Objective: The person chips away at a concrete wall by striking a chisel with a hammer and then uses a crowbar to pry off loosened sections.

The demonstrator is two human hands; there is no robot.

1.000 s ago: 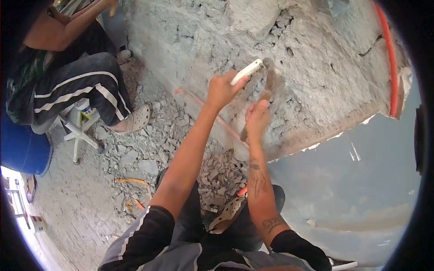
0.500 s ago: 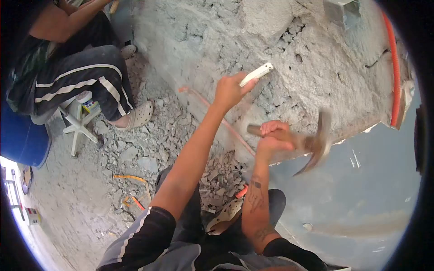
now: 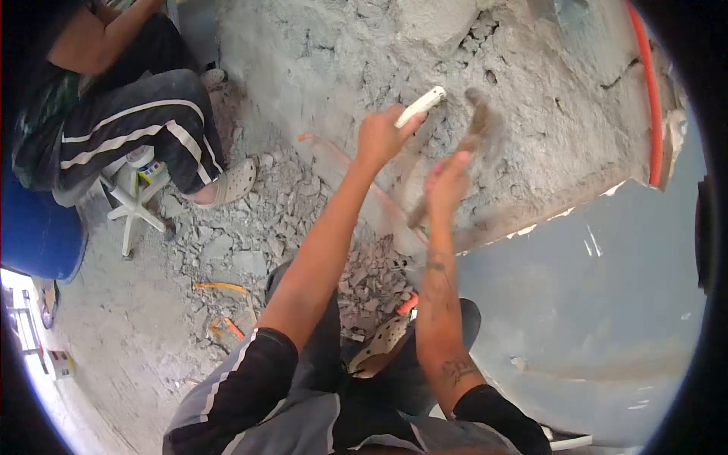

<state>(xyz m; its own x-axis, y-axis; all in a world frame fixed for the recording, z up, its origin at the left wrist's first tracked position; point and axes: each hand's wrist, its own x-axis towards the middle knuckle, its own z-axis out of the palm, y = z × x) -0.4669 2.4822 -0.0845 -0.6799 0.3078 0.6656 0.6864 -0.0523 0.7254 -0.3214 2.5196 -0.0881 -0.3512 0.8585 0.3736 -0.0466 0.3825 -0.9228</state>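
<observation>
My left hand (image 3: 381, 138) is closed around a white chisel (image 3: 422, 106), its blunt, chipped end sticking out to the upper right. The chisel's working tip is hidden behind the fist. In my right hand (image 3: 449, 186) is a hammer (image 3: 478, 129), gripped by its wooden handle. The hammer's head is blurred and lies close to the right of the chisel's end; I see a gap between them. Both hands are over a rough, chipped grey wall (image 3: 546, 144) with pits and cracks.
Broken rubble (image 3: 280, 205) covers the floor along the wall. A pinkish conduit (image 3: 371, 186) crosses by my forearms, and an orange conduit (image 3: 651, 98) runs at the right. At left, a person's leg (image 3: 136, 129) is near a white stool base (image 3: 133, 208) and a blue barrel (image 3: 42, 220).
My right hand has swung the hammer up and left, bringing its head from the lower right to beside the chisel. My left hand and the chisel have shifted slightly in view.
</observation>
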